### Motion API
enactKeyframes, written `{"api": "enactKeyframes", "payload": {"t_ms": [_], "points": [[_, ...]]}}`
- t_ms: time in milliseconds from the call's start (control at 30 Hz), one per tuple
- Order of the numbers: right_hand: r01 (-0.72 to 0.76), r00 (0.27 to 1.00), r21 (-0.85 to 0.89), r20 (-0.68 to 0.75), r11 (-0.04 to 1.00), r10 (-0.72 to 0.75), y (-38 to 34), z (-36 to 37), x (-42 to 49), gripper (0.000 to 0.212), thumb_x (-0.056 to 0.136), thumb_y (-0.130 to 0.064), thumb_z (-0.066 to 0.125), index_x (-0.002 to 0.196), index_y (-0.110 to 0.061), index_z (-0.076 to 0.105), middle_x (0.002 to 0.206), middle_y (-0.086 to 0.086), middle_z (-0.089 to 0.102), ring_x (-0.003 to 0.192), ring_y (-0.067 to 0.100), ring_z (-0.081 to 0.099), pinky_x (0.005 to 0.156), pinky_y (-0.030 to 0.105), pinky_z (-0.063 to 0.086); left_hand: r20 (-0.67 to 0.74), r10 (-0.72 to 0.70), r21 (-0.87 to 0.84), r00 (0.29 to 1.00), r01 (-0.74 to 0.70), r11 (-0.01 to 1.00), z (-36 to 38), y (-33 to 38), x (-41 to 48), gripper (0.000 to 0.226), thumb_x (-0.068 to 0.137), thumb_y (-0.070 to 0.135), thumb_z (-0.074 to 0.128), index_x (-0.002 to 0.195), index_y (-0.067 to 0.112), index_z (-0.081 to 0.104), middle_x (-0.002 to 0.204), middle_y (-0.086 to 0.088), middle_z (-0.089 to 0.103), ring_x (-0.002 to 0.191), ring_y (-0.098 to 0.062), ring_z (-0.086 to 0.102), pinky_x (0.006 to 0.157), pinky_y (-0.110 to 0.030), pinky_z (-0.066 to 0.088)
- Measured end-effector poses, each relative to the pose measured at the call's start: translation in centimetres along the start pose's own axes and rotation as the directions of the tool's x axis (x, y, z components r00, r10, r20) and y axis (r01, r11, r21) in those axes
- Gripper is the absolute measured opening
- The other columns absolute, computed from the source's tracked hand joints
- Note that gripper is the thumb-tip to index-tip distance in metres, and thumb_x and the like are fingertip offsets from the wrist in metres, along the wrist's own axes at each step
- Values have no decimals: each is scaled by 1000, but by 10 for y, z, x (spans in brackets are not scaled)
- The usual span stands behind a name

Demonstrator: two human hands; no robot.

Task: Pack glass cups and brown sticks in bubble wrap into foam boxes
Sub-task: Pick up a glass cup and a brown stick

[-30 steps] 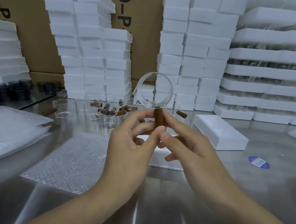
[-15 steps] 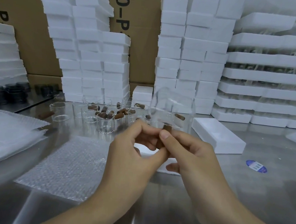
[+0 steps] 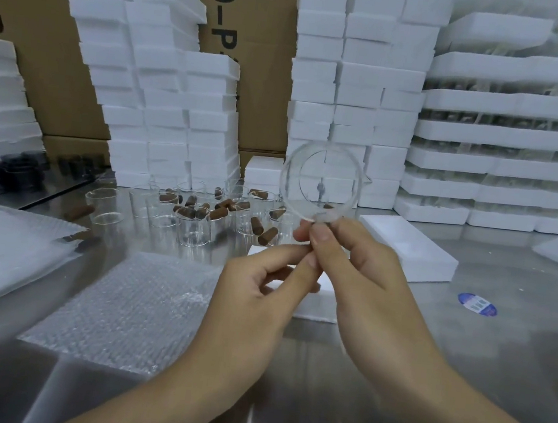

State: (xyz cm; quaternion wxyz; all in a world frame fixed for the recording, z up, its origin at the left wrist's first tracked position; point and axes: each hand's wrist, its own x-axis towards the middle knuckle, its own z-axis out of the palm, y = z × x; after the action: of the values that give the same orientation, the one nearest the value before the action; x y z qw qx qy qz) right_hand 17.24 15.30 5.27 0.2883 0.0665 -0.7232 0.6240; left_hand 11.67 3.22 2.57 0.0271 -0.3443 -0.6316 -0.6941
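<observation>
Steel desk [image 3: 462, 351] with stacked white foam boxes [image 3: 360, 82] and brown cartons [image 3: 261, 71] along its far edge. A pile of bubble wrap [image 3: 1, 251] lies at the left edge, and a single bubble wrap sheet [image 3: 130, 306] lies flat left of centre. One closed foam box [image 3: 408, 245] lies toward the far right. Over the desk's centre, the right hand [image 3: 360, 278] pinches the held glass cup [image 3: 322, 183] by its lower rim between thumb and fingers, raised off the desk with its round mouth facing the camera. The left hand [image 3: 254, 298] has curled fingers, its forefinger tip touching the right thumb; whether it holds anything cannot be told. Empty glass cups [image 3: 193, 226] and brown sticks [image 3: 223, 203] are clustered toward the far edge. A blue sticker [image 3: 477, 304] lies on the desk's right side.
</observation>
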Motion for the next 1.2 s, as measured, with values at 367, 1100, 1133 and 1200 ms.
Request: {"api": "enactKeyframes", "payload": {"t_ms": [367, 1100, 1133, 1200], "points": [[25, 988, -92, 154, 995, -11, 2, 3, -2, 26, 110, -33, 50, 122, -35, 72, 117, -11, 72, 108, 3, 67, 89, 13, 50, -148, 103, 22, 984, -101, 995, -6, 5, 3, 22, 103, 40, 64, 109, 32, 84, 78, 17, 72, 62, 4, 58, 61, -5, 41], [8, 981, -197, 192, 980, 31, 13, -1, 0, 26, 110, -37, 48, 124, -42, 69, 115, -8, 69, 104, 7, 66, 89, 19, 51, -151, -19, -75, 988, 8, 997, 1, -2, -1, 24, 95, 44, 61, 102, 37, 83, 72, 12, 72, 61, 1, 57, 56, -9, 42], [10, 981, -197, 194, 980, 29, 14, -1, 0, 26, 110, -37, 48, 124, -45, 69, 116, -9, 69, 105, 6, 66, 89, 19, 52, -156, -18, -77, 988, 6, 997, 1, -2, -1, 24, 95, 44, 61, 101, 35, 83, 71, 12, 71, 60, 2, 56, 55, -9, 41], [17, 979, -206, 202, 978, 25, 15, -2, 0, 27, 111, -38, 47, 125, -49, 67, 117, -9, 69, 108, 7, 66, 93, 25, 54, -167, -14, -72, 986, 2, 997, 2, -2, -1, 25, 96, 43, 62, 99, 31, 83, 69, 13, 69, 57, 1, 54, 54, -8, 40]]}}
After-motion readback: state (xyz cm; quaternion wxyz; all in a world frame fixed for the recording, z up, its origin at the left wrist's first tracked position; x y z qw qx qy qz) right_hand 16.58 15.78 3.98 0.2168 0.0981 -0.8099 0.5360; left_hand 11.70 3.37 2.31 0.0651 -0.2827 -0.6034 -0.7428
